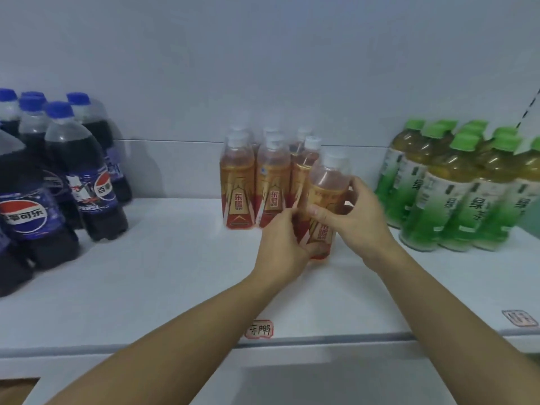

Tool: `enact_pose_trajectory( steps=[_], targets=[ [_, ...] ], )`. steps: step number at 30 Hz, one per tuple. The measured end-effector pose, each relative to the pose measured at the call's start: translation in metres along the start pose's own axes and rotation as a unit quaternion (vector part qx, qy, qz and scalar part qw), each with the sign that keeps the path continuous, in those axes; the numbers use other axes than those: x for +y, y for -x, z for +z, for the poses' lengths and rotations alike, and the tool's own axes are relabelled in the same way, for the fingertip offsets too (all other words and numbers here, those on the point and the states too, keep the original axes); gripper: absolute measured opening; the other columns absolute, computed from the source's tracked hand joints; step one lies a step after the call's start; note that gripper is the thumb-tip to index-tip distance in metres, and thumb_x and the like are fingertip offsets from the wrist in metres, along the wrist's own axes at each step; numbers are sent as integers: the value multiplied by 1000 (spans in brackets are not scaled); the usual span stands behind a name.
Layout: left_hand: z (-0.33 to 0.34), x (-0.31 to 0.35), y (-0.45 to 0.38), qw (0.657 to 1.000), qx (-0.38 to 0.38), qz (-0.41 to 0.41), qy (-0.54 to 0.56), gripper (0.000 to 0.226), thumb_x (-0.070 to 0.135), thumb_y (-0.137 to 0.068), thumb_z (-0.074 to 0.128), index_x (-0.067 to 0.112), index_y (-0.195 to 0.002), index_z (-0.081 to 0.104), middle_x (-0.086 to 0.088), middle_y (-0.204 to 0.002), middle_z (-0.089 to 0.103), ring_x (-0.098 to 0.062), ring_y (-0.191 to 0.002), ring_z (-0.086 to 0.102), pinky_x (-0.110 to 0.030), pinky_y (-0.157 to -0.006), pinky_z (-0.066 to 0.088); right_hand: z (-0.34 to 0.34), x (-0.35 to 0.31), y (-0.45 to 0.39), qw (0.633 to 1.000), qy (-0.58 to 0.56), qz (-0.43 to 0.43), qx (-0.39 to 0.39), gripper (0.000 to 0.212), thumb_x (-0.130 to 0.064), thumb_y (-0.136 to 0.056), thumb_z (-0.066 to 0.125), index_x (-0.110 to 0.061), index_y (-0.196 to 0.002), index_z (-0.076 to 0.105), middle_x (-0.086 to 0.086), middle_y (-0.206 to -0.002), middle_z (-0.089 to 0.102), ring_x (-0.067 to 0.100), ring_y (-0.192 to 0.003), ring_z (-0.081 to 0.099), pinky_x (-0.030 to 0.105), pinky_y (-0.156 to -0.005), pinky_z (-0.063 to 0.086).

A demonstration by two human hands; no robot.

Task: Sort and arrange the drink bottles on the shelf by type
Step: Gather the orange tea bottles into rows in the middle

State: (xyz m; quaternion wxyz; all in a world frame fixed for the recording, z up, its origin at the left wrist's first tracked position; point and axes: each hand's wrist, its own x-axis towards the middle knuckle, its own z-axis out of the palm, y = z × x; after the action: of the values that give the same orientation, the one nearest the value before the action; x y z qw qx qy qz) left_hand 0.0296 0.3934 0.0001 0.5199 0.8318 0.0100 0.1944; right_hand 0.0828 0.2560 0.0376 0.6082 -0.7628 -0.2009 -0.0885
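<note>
While we look down at the shelf (pixel 175 273):
Orange bottle (pixel 327 182): upright at the front of the orange group (pixel 254 182).
Left hand (pixel 282 244): we grip its base.
Right hand (pixel 355 213): we grip its middle.
Cola bottles (pixel 73 171): left.
Green tea bottles (pixel 455 188): right.

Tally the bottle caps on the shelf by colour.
Blue caps: 5
White caps: 7
Green caps: about 6, crowded at the picture's edge
Total: about 18

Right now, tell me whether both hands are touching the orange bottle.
Touching. The head view shows the left hand and right hand gripping the orange bottle from either side.
</note>
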Motion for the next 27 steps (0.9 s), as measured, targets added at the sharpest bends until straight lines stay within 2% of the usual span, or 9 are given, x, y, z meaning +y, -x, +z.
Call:
enact_pose_trajectory(
  steps=[3,6,8,11,13,16,18,23,27],
  targets=[
    [2,-8,-5,1000,28,-2,-9,61,19,-66,93,26,-117,60,20,-103,68,5,-96,65,-29,-89,58,4,6,-7,999,16,-29,0,62,-31,-64,96,-25,-116,62,-9,-101,73,7,-89,72,29,-78,60],
    [1,-12,-12,999,33,-5,-16,64,23,-66,93,22,-122,63,16,-106,71,3,-97,66,-30,-90,58,9,6,-14,998,36,-51,-2,55,-33,-65,95,-35,-109,63,-17,-97,73,-1,-90,68,26,-80,57],
    [2,-14,-16,999,30,-7,-16,66,24,-66,93,23,-125,63,15,-109,71,1,-99,66,-32,-92,58,11,8,-18,997,45,-55,-3,57,-34,-65,95,-36,-111,61,-20,-97,72,-3,-90,66,26,-80,57],
    [6,-18,-19,999,35,-4,-13,64,23,-67,92,24,-125,63,15,-111,71,-2,-102,66,-34,-93,57,11,14,-19,997,46,-59,9,78,-42,-62,95,-29,-128,55,-16,-108,70,1,-99,66,32,-87,58],
    [7,-21,-19,999,41,-1,-13,63,23,-68,91,24,-124,63,15,-113,71,-3,-104,66,-35,-93,57,12,20,-18,997,42,-59,15,86,-43,-61,95,-29,-135,52,-17,-112,69,1,-102,66,31,-89,58],
    [7,-26,-20,999,33,-3,-9,65,29,-71,90,26,-129,61,14,-117,70,-6,-107,66,-35,-95,58,12,30,-15,998,40,-45,4,80,-42,-61,93,-28,-130,57,-17,-112,71,3,-104,67,38,-90,59],
    [7,-26,-19,1000,29,-7,-6,66,29,-73,89,25,-132,60,14,-119,70,-6,-108,66,-34,-96,57,11,35,-13,999,35,-36,-4,83,-45,-58,91,-26,-132,57,-13,-114,72,6,-106,68,42,-89,60],
    [6,-25,-19,1000,22,1,-11,62,31,-73,89,24,-129,63,13,-117,71,-6,-106,67,-33,-95,58,12,38,-9,998,36,-41,12,79,-41,-60,89,-25,-131,59,-12,-113,72,6,-106,68,41,-88,61],
    [6,-25,-18,999,14,20,-46,57,44,-72,80,30,-124,63,11,-118,68,-9,-105,65,-36,-91,59,14,37,-6,998,40,-46,25,77,-39,-63,90,-24,-132,59,-12,-113,73,6,-105,69,40,-88,61]
  ],
)
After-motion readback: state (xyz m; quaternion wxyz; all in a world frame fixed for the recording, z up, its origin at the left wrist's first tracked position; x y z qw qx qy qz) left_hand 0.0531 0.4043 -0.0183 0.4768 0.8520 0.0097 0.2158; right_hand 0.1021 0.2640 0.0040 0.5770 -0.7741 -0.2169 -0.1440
